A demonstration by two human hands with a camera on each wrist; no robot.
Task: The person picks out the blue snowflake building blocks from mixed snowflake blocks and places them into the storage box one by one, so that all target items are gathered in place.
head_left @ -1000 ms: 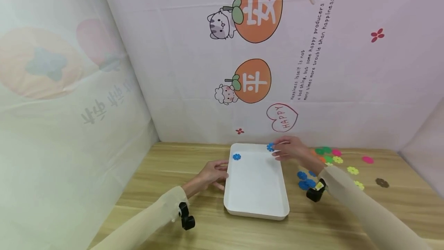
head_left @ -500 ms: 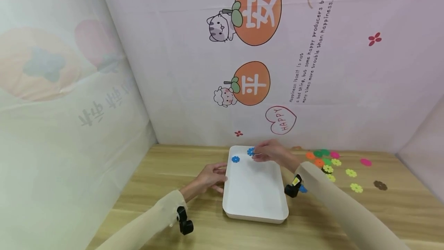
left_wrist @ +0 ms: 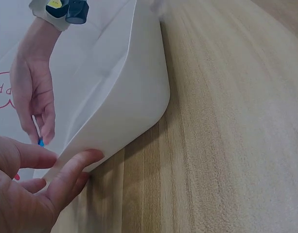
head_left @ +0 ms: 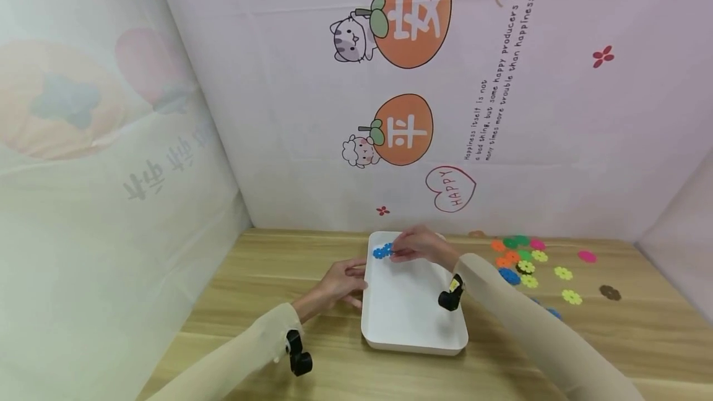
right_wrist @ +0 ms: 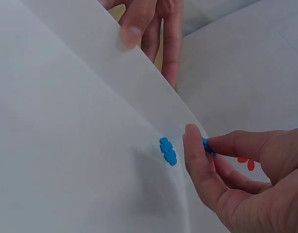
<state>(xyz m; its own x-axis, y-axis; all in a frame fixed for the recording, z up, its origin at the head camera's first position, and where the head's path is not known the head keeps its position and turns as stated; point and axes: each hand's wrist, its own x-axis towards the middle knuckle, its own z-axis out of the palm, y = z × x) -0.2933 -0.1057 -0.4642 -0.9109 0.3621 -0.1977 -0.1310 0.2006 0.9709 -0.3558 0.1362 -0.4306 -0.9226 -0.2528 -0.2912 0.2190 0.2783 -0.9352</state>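
Note:
A white tray point(head_left: 412, 314) lies on the wooden table. At its far left corner a blue flower-shaped plastic disc point(right_wrist: 168, 151) rests on the tray floor. Over that corner, my right hand point(head_left: 419, 244) pinches a second blue flower-shaped disc point(right_wrist: 208, 145) between thumb and fingers. Seen from the head, the two discs overlap. My left hand point(head_left: 338, 282) grips the tray's left wall; in the left wrist view its thumb is at the rim and its fingers point(left_wrist: 73, 170) lie along the outside.
Right of the tray are scattered orange, green, pink and yellow flower discs point(head_left: 571, 297), a brown disc point(head_left: 609, 293) and several blue discs point(head_left: 509, 275) partly behind the right sleeve. A printed white cloth point(head_left: 312, 141) hangs behind the table, another at the left.
My right hand has moved left from the tray's far right corner to its far left corner, carrying the blue disc beside the one lying there. The left hand stays on the tray wall.

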